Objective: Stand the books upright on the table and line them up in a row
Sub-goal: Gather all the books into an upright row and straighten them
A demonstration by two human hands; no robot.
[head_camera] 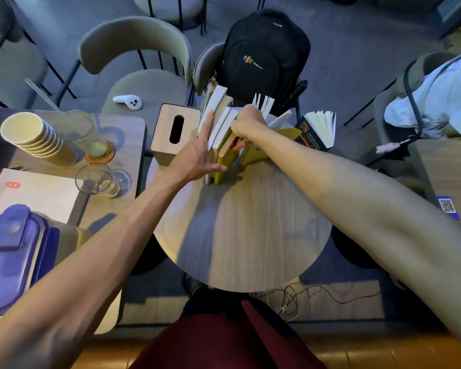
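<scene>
Several books stand upright in a row at the far side of the round wooden table (250,230). My left hand (197,153) lies flat and open against the left face of the row, fingers along a white-edged book (214,105). My right hand (246,123) reaches over the top and grips a yellow-covered book (225,155) in the middle of the row. To its right a yellow book (272,142) stands with its pages fanned. A dark-covered book (317,131) stands apart at the far right, its pages spread open.
A wooden tissue box (175,131) stands just left of the books. On the left table sit stacked paper cups (35,139), two glasses (96,179) and a blue-lidded container (14,251). A black backpack (264,57) rests on a chair behind the books.
</scene>
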